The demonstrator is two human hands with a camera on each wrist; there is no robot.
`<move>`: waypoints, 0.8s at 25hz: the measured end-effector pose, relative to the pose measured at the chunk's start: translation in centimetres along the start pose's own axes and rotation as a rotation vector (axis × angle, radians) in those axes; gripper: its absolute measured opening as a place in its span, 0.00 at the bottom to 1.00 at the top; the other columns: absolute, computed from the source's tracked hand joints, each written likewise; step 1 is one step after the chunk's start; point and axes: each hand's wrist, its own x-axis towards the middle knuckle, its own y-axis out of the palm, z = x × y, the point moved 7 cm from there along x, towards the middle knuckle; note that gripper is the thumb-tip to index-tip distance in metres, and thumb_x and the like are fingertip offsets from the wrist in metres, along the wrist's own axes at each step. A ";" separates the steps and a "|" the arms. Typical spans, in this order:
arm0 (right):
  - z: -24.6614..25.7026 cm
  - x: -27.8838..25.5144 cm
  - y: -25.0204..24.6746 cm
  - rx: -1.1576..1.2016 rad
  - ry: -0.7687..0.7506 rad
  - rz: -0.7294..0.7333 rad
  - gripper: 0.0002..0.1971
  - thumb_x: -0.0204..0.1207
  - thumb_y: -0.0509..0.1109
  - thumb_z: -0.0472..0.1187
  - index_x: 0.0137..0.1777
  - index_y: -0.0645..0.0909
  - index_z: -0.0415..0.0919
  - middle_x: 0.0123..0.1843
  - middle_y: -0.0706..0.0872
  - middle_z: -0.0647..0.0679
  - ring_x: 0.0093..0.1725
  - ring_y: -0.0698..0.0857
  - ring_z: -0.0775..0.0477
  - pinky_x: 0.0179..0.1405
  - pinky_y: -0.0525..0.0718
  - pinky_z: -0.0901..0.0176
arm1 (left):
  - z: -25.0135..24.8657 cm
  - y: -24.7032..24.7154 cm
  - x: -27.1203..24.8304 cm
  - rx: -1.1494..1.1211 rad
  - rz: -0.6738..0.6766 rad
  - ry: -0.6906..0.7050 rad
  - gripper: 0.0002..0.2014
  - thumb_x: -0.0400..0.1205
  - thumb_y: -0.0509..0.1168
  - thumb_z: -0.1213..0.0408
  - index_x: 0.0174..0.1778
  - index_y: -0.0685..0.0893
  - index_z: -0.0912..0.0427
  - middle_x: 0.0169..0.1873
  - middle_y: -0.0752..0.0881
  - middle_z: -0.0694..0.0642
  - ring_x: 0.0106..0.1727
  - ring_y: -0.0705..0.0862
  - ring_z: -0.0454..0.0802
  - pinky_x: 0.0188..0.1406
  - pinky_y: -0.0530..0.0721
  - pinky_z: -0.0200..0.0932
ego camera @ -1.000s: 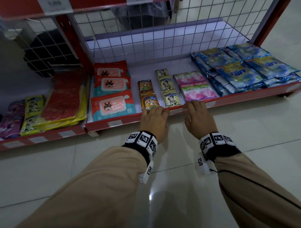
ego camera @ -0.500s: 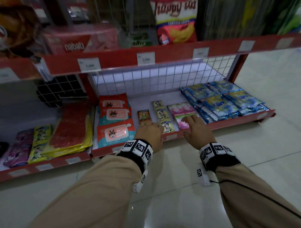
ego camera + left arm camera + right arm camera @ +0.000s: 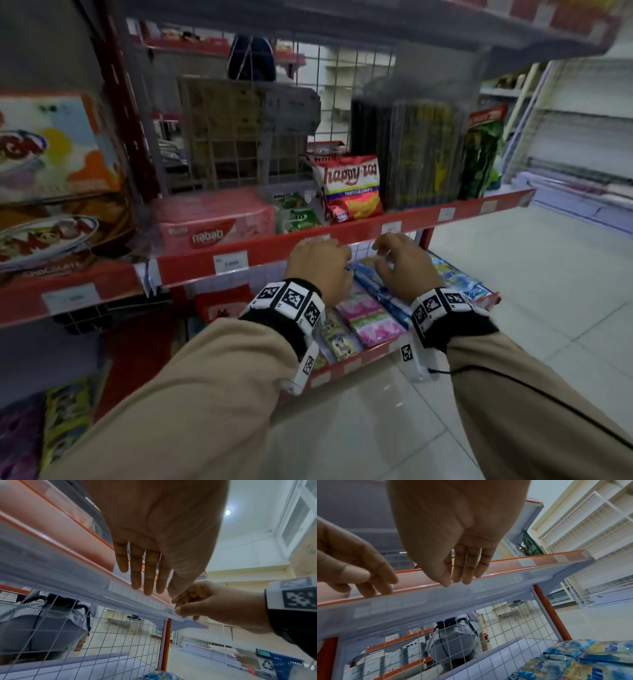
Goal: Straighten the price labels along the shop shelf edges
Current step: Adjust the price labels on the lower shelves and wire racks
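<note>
Both hands hang at the red front rail of the middle shelf (image 3: 274, 250), which is where the price labels sit: one white label (image 3: 230, 262) lies left of the hands, another (image 3: 391, 227) just above the right hand, and two more, (image 3: 446, 214) and (image 3: 488, 206), further along toward the end. The labels ride in a clear strip along the rail so shoppers read them from the aisle, and that is likely why the hands come at the edge from the front and slightly below.

The left hand (image 3: 320, 265) is raised palm toward the rail, fingers (image 3: 137, 572) straight and close together, tips at the rail's lower edge (whether they press it or only hover, I cannot tell); its grip is spread flat and holds nothing. The right hand (image 3: 404, 262) sits just beside it, wrist lower, fingers loosely bent with thumb and fingertips (image 3: 464, 573) drawn near one another at the same lower lip. It seems poised to nip a label, yet no label shows between them.

Snack packs (image 3: 352, 188) stand behind the rail, clear of both hands.
</note>
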 end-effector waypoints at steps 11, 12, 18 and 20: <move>-4.0 2.1 -2.0 -0.101 -0.059 -0.173 0.11 0.76 0.70 0.42 0.57 0.79 0.43 0.54 0.81 0.44 0.55 0.77 0.42 0.43 0.72 0.57 | -1.2 0.6 2.8 0.050 -0.195 -0.038 0.15 0.81 0.58 0.47 0.60 0.79 0.49 0.57 0.81 0.50 0.62 0.73 0.55 0.59 0.67 0.52; -4.9 2.6 -2.0 -0.116 -0.077 -0.198 0.12 0.77 0.69 0.42 0.58 0.79 0.42 0.55 0.81 0.43 0.56 0.77 0.41 0.43 0.75 0.54 | -1.7 0.9 3.5 0.074 -0.226 -0.048 0.15 0.81 0.58 0.47 0.59 0.79 0.49 0.58 0.80 0.50 0.61 0.72 0.55 0.58 0.67 0.53; -7.4 3.8 -2.2 -0.153 -0.383 -0.398 0.14 0.74 0.72 0.41 0.58 0.83 0.36 0.52 0.84 0.40 0.48 0.80 0.36 0.44 0.80 0.46 | -4.6 2.6 7.0 0.182 -0.392 -0.149 0.19 0.76 0.64 0.50 0.61 0.80 0.52 0.59 0.78 0.52 0.60 0.74 0.56 0.58 0.69 0.52; -8.3 4.1 -2.1 -0.121 -0.462 -0.417 0.14 0.77 0.71 0.43 0.58 0.83 0.36 0.52 0.84 0.39 0.47 0.81 0.36 0.43 0.80 0.46 | -5.3 3.1 7.9 0.209 -0.431 -0.259 0.18 0.76 0.65 0.49 0.59 0.80 0.51 0.57 0.79 0.52 0.59 0.74 0.56 0.58 0.69 0.54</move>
